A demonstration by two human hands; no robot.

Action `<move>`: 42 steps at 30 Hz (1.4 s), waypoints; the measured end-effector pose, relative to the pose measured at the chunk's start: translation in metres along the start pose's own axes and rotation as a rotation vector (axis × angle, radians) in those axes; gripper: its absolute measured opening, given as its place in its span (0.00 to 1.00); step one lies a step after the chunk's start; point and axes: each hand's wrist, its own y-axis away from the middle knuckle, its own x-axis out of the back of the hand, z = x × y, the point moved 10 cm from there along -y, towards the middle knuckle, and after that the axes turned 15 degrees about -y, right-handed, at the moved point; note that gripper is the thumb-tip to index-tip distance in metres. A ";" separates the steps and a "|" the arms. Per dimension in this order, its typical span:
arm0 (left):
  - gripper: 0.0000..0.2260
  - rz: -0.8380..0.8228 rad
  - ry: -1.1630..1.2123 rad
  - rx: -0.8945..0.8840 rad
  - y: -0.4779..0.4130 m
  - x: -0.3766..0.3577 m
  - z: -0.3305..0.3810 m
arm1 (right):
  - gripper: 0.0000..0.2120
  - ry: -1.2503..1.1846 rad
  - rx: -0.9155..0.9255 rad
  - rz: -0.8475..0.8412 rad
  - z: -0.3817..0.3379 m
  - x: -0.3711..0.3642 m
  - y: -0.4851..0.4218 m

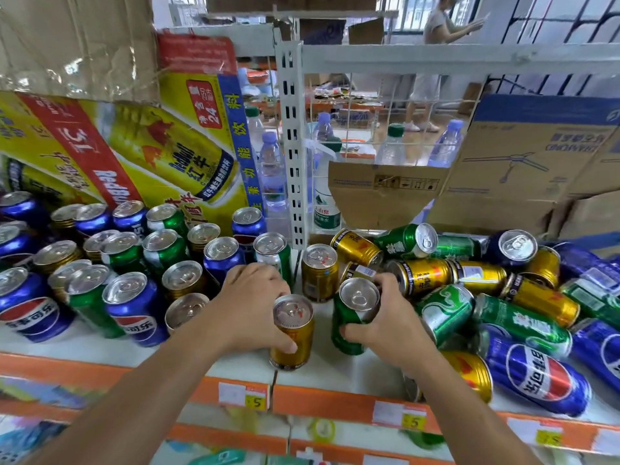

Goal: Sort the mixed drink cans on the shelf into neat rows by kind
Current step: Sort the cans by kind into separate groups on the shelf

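Hands at the middle of the shelf (323,370), in the gap between the two lots of cans. Left hand (251,303) gripped a gold can (292,344), thumb across its near face and fingers curled round the far side. Can stood upright at the near edge, just above the orange price strip (335,401).

Right hand (392,330) wrapped round a green can (349,327), thumb on the lower body and fingers behind the rim. Can tipped a little, top leaning right; could not tell whether its base rested on the shelf or was clear of it. The two held cans were just beside each other, not touching.

Second gold can (318,276) stood upright just beyond them, on the far side, between the two hands. It lay straight behind the held gold can, long axes parallel, so a gold row running near to far looked possible there. The left hand was the nearer to it.

Standing cans (134,263) of blue, green and gold filled the left part, mixed. Nearest upright green one (273,253) stood just past the left hand's knuckles. Heap (503,297) to the right lay mostly on its sides, axes every way.

Judgement: the green can's kin stood to the left, beyond the left hand, so the right hand would have to reach across or pass the can over.
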 end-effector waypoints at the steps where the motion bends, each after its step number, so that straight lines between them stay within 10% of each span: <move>1: 0.35 -0.011 -0.022 0.000 0.001 -0.002 0.000 | 0.39 -0.001 0.002 -0.005 0.000 0.000 0.001; 14: 0.34 -0.147 -0.088 -0.077 0.007 -0.014 -0.003 | 0.16 -0.067 0.072 -0.137 -0.017 0.008 -0.013; 17: 0.32 -0.125 -0.013 -0.096 0.001 -0.001 -0.004 | 0.11 0.247 0.140 0.128 -0.024 0.041 -0.036; 24: 0.17 0.094 0.096 -0.127 -0.040 0.042 0.008 | 0.25 1.034 0.057 -0.053 0.001 0.012 -0.060; 34: 0.30 -0.003 -0.231 -0.245 -0.107 0.029 0.032 | 0.28 1.045 0.094 0.017 0.003 0.015 -0.067; 42: 0.30 -0.021 -0.044 -0.215 -0.115 0.027 0.006 | 0.26 0.775 -0.019 -0.092 -0.004 0.017 -0.072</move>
